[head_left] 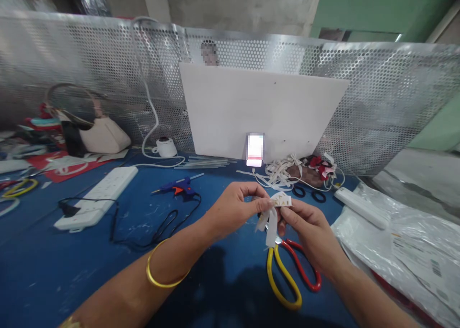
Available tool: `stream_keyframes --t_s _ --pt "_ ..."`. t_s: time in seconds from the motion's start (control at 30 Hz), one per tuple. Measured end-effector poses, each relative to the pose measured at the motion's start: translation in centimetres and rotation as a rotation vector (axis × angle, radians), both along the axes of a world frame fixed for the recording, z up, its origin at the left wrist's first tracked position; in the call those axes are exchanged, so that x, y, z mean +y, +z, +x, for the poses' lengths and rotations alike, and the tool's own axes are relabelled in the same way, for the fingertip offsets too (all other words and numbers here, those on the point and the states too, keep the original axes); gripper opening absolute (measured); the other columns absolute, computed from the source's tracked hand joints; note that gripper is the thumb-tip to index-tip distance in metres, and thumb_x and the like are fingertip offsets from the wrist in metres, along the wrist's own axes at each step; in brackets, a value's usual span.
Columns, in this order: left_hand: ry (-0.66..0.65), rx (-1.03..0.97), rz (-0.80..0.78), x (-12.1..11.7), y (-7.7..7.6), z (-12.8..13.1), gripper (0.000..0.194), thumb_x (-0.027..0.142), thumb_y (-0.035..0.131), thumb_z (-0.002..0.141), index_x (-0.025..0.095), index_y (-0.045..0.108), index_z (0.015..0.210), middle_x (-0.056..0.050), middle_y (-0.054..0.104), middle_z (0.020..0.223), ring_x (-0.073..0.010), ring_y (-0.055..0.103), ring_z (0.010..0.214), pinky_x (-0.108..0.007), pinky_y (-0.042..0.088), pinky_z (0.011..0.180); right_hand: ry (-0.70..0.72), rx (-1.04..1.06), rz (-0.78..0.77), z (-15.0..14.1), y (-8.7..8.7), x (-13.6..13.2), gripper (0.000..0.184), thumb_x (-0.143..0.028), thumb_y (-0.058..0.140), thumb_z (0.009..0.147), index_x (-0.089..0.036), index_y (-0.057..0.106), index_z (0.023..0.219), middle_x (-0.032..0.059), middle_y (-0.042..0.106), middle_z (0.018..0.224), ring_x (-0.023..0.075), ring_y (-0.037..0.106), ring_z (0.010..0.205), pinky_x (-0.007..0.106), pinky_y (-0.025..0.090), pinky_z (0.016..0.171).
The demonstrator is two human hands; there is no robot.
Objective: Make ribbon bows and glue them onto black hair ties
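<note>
Both my hands meet over the blue table (108, 270), pinching a small piece of white ribbon (275, 212) with gold dots. My left hand (235, 206), with a gold bangle on its wrist, pinches the ribbon's left side. From the right, my right hand (309, 227) holds the folded ribbon; its loose tails hang down. Scissors (287, 270) with one yellow and one red handle lie on the table just under my right hand.
A blue glue gun (179, 186) and its black cord lie left of my hands, beside a white power strip (98, 194). A phone (255, 150) leans on a white board (262, 112). Ribbon pile (283, 172), plastic bags (406, 251), a handbag (97, 131), perforated metal screen (388, 93) behind.
</note>
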State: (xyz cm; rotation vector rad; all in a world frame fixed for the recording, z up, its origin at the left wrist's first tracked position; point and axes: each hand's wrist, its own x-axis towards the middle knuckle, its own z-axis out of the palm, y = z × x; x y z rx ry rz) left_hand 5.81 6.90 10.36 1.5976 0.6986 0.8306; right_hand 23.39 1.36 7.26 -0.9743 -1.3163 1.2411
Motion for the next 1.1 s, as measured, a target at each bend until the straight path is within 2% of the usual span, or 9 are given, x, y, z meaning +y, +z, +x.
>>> stream_keyframes --t_s 0.27,0.4,0.53,0.63,0.73,0.8,0.9,1.0,1.1 --pt "-0.092 -0.108 -0.209 -0.4 0.3 0.1 0.036 0.045 0.055 0.084 0.013 0.066 0.071 -0.002 0.060 0.067 -0.0116 0.049 0.062 -0.025 0.038 0.062 -0.016 0.152 -0.069 0.2 -0.2 -0.1 0.016 -0.029 0.061 0.086 -0.018 0.067 0.076 0.0008 0.062 0.071 0.0105 0.053 0.062 0.025 0.044 0.064" --pt "-0.060 -0.064 -0.150 -0.3 0.3 0.1 0.022 0.033 0.064 0.079 0.013 0.065 0.069 0.000 0.058 0.064 -0.0103 0.047 0.062 -0.023 0.037 0.063 -0.016 0.143 -0.079 0.1 -0.1 -0.1 0.014 -0.029 0.062 0.085 -0.018 0.068 0.079 0.0002 0.061 0.068 0.0097 0.052 0.060 0.023 0.042 0.061" --pt "-0.083 -0.021 -0.061 -0.3 0.3 0.0 0.019 0.031 0.063 0.079 0.013 0.066 0.073 -0.002 0.061 0.069 -0.0130 0.052 0.067 -0.026 0.041 0.067 -0.033 0.104 -0.038 0.0 0.0 -0.1 0.014 -0.030 0.062 0.084 -0.018 0.068 0.079 0.0007 0.061 0.069 0.0110 0.052 0.061 0.025 0.043 0.062" --pt "0.026 -0.017 0.041 -0.5 0.4 0.0 0.023 0.036 0.062 0.081 0.016 0.067 0.091 -0.005 0.065 0.087 -0.0167 0.056 0.080 -0.028 0.043 0.074 -0.134 -0.035 0.107 0.1 0.2 -0.2 0.011 -0.029 0.061 0.085 -0.021 0.069 0.083 0.0017 0.062 0.074 0.0143 0.055 0.069 0.028 0.045 0.067" --pt "0.214 -0.075 0.101 -0.7 0.5 0.1 0.035 0.041 0.061 0.082 0.021 0.062 0.111 -0.007 0.063 0.111 -0.0204 0.055 0.101 -0.028 0.043 0.085 -0.342 -0.306 0.429 0.4 0.6 -0.7 0.009 -0.022 0.061 0.084 -0.023 0.069 0.088 0.0050 0.064 0.092 0.0198 0.058 0.088 0.033 0.046 0.079" --pt "0.255 -0.119 0.071 -0.7 0.6 0.2 0.034 0.041 0.061 0.082 0.019 0.062 0.109 -0.007 0.063 0.111 -0.0199 0.055 0.103 -0.028 0.042 0.088 -0.436 -0.503 0.627 0.5 0.8 -1.1 0.014 -0.017 0.059 0.084 -0.023 0.068 0.093 0.0072 0.063 0.103 0.0220 0.058 0.097 0.036 0.045 0.084" --pt "0.142 -0.209 -0.094 -0.8 0.5 0.4 0.030 0.041 0.061 0.082 0.016 0.063 0.099 -0.007 0.065 0.100 -0.0175 0.057 0.093 -0.028 0.043 0.085 -0.476 -0.706 0.785 0.6 1.1 -1.5 0.022 -0.011 0.056 0.084 -0.023 0.067 0.100 0.0084 0.063 0.108 0.0216 0.059 0.099 0.035 0.047 0.085" --pt "-0.020 -0.302 -0.285 -0.8 0.2 0.6 0.030 0.041 0.062 0.081 0.013 0.064 0.090 -0.007 0.065 0.091 -0.0169 0.058 0.086 -0.030 0.044 0.084 -0.474 -0.754 0.826 0.4 1.2 -1.6 0.023 -0.009 0.056 0.083 -0.022 0.066 0.100 0.0088 0.062 0.111 0.0213 0.059 0.102 0.033 0.049 0.084" --pt "-0.097 -0.331 -0.380 -0.9 0.0 0.7 0.028 0.037 0.069 0.076 0.013 0.066 0.091 -0.006 0.065 0.089 -0.0164 0.058 0.086 -0.030 0.042 0.086 -0.477 -0.782 0.836 0.4 1.1 -1.5 0.023 -0.010 0.056 0.083 -0.022 0.066 0.101 0.0090 0.062 0.114 0.0219 0.059 0.104 0.034 0.050 0.082"
